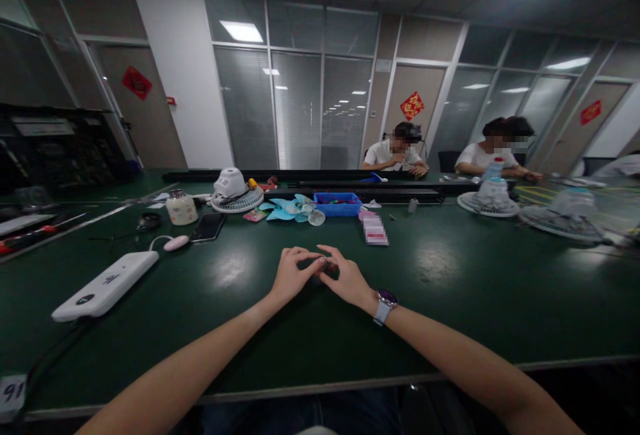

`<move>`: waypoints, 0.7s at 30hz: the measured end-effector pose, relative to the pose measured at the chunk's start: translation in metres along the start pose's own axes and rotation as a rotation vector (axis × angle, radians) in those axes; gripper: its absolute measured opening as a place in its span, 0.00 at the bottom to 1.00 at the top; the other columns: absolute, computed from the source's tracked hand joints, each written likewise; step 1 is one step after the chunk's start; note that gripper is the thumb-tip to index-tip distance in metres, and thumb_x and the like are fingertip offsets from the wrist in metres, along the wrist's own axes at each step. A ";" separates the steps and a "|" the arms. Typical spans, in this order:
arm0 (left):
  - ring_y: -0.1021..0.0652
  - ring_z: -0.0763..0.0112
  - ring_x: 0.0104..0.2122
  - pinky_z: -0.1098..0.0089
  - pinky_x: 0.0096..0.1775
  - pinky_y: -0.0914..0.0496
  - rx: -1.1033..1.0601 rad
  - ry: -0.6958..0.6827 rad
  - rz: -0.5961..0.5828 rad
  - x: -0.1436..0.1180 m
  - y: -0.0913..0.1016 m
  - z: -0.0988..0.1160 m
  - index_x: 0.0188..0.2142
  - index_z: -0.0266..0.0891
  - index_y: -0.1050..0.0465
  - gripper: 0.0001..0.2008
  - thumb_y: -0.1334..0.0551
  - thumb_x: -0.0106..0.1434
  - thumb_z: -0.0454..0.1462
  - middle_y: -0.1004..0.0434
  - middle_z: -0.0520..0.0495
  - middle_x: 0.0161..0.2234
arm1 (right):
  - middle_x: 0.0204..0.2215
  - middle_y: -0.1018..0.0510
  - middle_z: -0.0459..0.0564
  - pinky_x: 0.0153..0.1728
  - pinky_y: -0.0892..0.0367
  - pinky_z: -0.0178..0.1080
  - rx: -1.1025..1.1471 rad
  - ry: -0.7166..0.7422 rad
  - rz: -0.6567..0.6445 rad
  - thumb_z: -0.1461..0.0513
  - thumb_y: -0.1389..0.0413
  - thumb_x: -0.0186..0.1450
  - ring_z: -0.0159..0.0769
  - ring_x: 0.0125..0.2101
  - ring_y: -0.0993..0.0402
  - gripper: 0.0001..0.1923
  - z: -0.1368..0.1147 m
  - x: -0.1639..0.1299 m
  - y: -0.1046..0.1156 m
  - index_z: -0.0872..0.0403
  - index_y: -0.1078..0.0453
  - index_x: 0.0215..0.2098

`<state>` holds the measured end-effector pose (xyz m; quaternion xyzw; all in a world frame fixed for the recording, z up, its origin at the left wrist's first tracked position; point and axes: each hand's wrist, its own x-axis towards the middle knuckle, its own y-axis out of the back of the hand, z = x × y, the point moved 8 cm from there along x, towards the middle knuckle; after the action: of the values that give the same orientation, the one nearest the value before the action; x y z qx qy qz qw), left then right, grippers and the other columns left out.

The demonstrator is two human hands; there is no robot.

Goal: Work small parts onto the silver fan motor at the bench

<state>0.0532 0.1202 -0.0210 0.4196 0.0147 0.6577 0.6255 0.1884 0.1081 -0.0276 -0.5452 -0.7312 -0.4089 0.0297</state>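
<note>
Both hands, the left hand and right hand, meet fingertip to fingertip over the dark green table, fingers curled around a small dark part too tiny to identify.

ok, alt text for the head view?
Two bare hands, left hand and right hand, meet over a small dark part on a green table. A white power bank lies left; small fans, a blue bin and two seated people sit beyond.
</note>
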 end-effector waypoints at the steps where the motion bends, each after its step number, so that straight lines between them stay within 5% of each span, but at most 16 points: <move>1: 0.29 0.61 0.43 0.62 0.45 0.35 -0.013 0.001 0.019 0.001 0.001 0.000 0.39 0.47 0.18 0.11 0.36 0.61 0.47 0.23 0.47 0.37 | 0.43 0.20 0.47 0.45 0.28 0.43 -0.005 -0.001 -0.004 0.59 0.41 0.63 0.36 0.42 0.22 0.32 -0.001 0.000 0.000 0.46 0.45 0.63; 7: 0.28 0.62 0.43 0.62 0.48 0.36 0.008 0.024 0.119 0.003 0.019 -0.016 0.40 0.48 0.19 0.13 0.39 0.63 0.48 0.20 0.48 0.37 | 0.44 0.20 0.48 0.47 0.29 0.44 -0.023 -0.014 -0.036 0.57 0.41 0.64 0.37 0.45 0.23 0.33 -0.006 -0.001 0.001 0.46 0.46 0.64; 15: 0.27 0.57 0.42 0.59 0.48 0.37 0.182 0.132 -0.167 -0.005 0.008 -0.053 0.39 0.51 0.18 0.15 0.37 0.58 0.52 0.18 0.48 0.36 | 0.45 0.21 0.48 0.43 0.27 0.42 -0.059 0.008 -0.031 0.56 0.40 0.62 0.37 0.41 0.23 0.25 -0.004 -0.002 0.001 0.47 0.35 0.57; 18: 0.27 0.57 0.42 0.60 0.47 0.38 0.221 0.105 -0.239 -0.006 0.001 -0.052 0.39 0.54 0.18 0.14 0.37 0.57 0.52 0.18 0.49 0.35 | 0.44 0.21 0.48 0.42 0.27 0.42 -0.088 -0.009 0.056 0.55 0.40 0.62 0.37 0.40 0.22 0.23 0.002 0.001 0.017 0.47 0.33 0.55; 21: 0.27 0.56 0.41 0.59 0.46 0.38 0.264 0.094 -0.274 -0.007 -0.001 -0.052 0.40 0.56 0.19 0.14 0.38 0.59 0.52 0.19 0.48 0.36 | 0.43 0.20 0.49 0.40 0.27 0.42 -0.195 -0.056 0.225 0.54 0.41 0.62 0.38 0.37 0.22 0.23 0.019 0.007 0.057 0.48 0.32 0.55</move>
<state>0.0237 0.1412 -0.0592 0.4608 0.1871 0.5778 0.6471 0.2406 0.1293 -0.0046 -0.6350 -0.6230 -0.4569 0.0019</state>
